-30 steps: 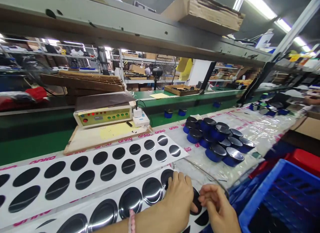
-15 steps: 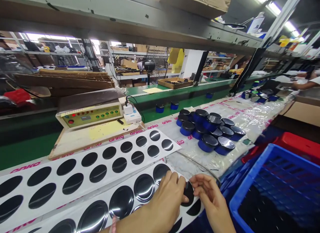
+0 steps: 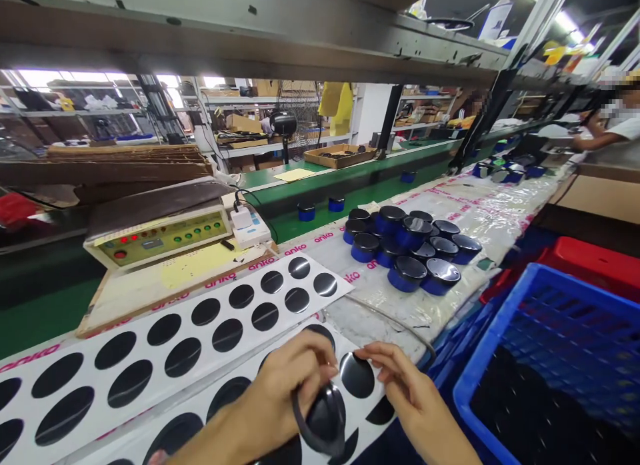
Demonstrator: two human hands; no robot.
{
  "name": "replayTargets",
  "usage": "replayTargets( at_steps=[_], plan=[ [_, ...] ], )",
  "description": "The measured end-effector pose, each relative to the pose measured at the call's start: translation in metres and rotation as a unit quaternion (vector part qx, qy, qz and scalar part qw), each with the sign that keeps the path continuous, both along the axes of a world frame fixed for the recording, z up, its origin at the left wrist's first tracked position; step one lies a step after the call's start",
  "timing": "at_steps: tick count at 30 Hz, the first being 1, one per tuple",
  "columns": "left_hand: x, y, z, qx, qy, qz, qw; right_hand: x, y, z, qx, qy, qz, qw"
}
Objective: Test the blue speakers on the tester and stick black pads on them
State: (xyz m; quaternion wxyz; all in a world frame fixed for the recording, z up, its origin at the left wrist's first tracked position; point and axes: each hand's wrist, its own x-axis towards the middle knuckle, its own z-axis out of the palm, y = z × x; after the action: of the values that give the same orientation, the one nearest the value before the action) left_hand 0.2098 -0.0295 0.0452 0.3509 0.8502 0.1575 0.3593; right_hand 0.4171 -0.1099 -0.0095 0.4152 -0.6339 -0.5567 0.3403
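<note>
My left hand [image 3: 283, 402] is raised over the lower white sheet and grips a glossy black round sticker [image 3: 323, 418] by its edge, lifting it clear of the sheet. A thin dark curved rim shows along its left side. My right hand [image 3: 415, 398] is nearest a black disc [image 3: 357, 376] on the lower sheet [image 3: 379, 384], its fingertips at the disc's upper edge and nothing in its fingers. Rows of black discs cover a second white sheet [image 3: 203, 338] beyond my hands, printed with pink lettering along its border.
Blue tins with black lids [image 3: 410, 242] stand in a cluster on clear plastic film [image 3: 493, 212]. A tester box [image 3: 160, 238] sits at left. A blue crate [image 3: 530, 358] and red crate [image 3: 590, 258] are at right. A co-worker [image 3: 613, 135] stands far right.
My left hand has lifted from the sheet, now holding the black sticker up. My right hand has moved slightly away from it, and the view has shifted, moving the scene left.
</note>
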Motion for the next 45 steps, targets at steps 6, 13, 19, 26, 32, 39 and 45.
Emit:
replayTargets(
  at_steps=[6,13,19,26,32,39,45],
  plan=[
    [0.011,0.034,0.017,0.056,0.339,-0.052,0.938,-0.015,-0.002,0.005,0.077,-0.012,-0.037,0.996],
    [0.042,0.067,0.019,0.126,0.405,-0.142,0.894,-0.032,0.008,0.003,0.084,-0.096,0.008,0.992],
    [0.046,0.073,0.018,0.159,0.408,-0.164,0.884,-0.030,0.008,-0.001,0.074,-0.101,0.005,0.992],
    [-0.017,0.056,0.021,0.134,0.343,-0.057,0.928,-0.032,0.009,0.000,0.060,-0.104,0.007,0.993],
    [-0.057,0.027,0.037,-0.099,0.160,0.041,0.981,-0.034,0.012,0.000,0.079,-0.111,-0.010,0.991],
    [0.007,0.001,0.018,0.069,0.429,-0.045,0.899,-0.035,0.014,-0.001,0.085,-0.108,-0.022,0.990],
    [0.010,0.014,0.011,0.107,0.430,-0.090,0.892,-0.038,0.014,0.000,0.092,-0.113,-0.026,0.989]
  ],
)
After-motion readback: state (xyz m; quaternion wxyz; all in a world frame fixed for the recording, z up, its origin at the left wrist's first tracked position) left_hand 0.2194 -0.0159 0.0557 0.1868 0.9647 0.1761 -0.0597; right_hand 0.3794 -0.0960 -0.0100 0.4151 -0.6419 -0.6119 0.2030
